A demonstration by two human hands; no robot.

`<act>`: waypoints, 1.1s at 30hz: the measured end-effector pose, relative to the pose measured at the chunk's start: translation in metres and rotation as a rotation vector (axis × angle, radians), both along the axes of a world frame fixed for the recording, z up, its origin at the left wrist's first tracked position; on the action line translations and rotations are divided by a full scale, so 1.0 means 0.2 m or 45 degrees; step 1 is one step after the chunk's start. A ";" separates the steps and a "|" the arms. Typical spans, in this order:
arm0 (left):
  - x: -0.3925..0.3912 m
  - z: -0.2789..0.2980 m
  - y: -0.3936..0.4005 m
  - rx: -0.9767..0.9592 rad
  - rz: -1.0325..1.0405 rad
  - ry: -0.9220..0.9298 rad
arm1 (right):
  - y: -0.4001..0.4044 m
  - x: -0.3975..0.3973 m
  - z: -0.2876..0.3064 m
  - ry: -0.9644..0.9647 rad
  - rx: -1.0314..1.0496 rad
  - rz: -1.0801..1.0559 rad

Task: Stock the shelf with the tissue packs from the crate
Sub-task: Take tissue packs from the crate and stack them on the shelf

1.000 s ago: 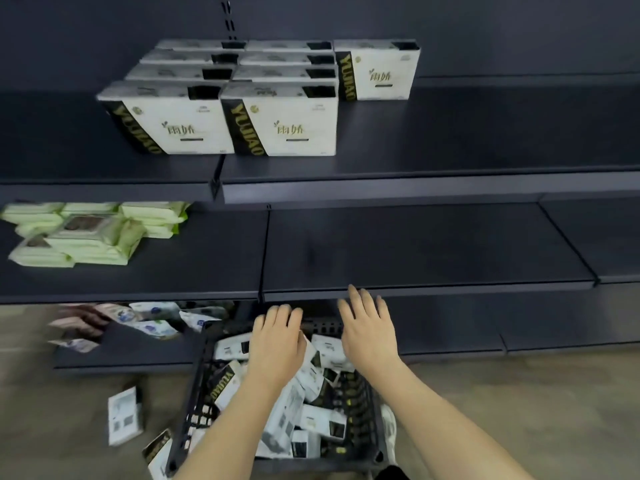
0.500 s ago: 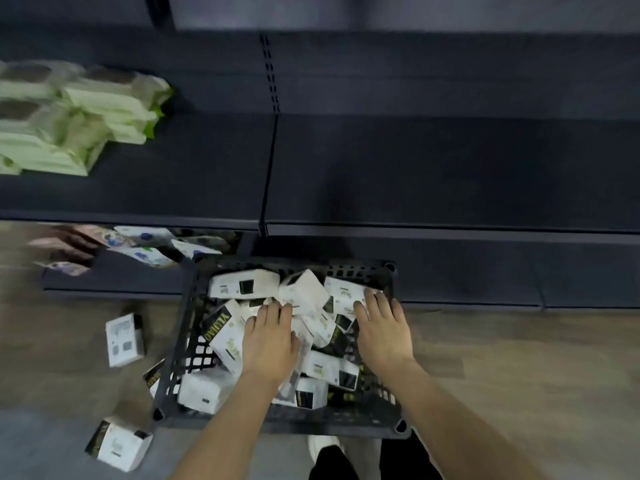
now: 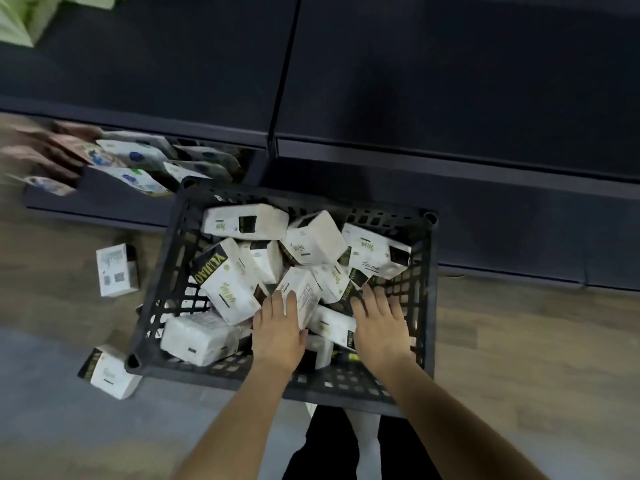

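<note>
- Left hand point(image 3: 278, 329) is lying flat, fingers together, tips touching a pack point(image 3: 302, 296).
- Right hand point(image 3: 379, 323) is resting on packs in the crate point(image 3: 427, 306), fingers spread.

both forearms are seen bare, with no sleeves, watch or rings worn on the left hand point(image 3: 277, 332) or right hand point(image 3: 380, 323). black trousers point(image 3: 322, 445) are worn, and a white shoe point(image 3: 365, 434) is seen between the legs.

crate point(image 3: 166, 271) open-topped (packs point(image 3: 313, 242) jumbled), shelf point(image 3: 450, 81) bare
</note>
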State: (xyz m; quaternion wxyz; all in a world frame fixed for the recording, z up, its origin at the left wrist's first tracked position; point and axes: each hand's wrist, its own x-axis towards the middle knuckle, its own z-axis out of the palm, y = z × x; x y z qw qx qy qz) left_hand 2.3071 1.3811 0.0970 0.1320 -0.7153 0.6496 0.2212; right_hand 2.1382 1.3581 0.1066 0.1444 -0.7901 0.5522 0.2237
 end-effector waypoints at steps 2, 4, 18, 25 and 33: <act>-0.01 -0.05 0.01 0.088 0.053 -0.040 | 0.02 0.01 -0.04 0.005 -0.007 -0.035; 0.00 -0.10 0.03 0.118 0.139 -0.043 | 0.05 0.02 -0.09 -0.036 -0.012 -0.132; 0.00 -0.25 0.00 0.140 0.261 -0.178 | 0.15 0.02 -0.24 -0.086 -0.013 -0.202; 0.00 -0.28 0.00 0.171 0.400 0.013 | 0.11 0.04 -0.25 -0.057 -0.015 -0.212; -0.02 -0.18 0.03 0.118 0.357 0.002 | 0.08 0.04 -0.15 -0.096 -0.075 -0.171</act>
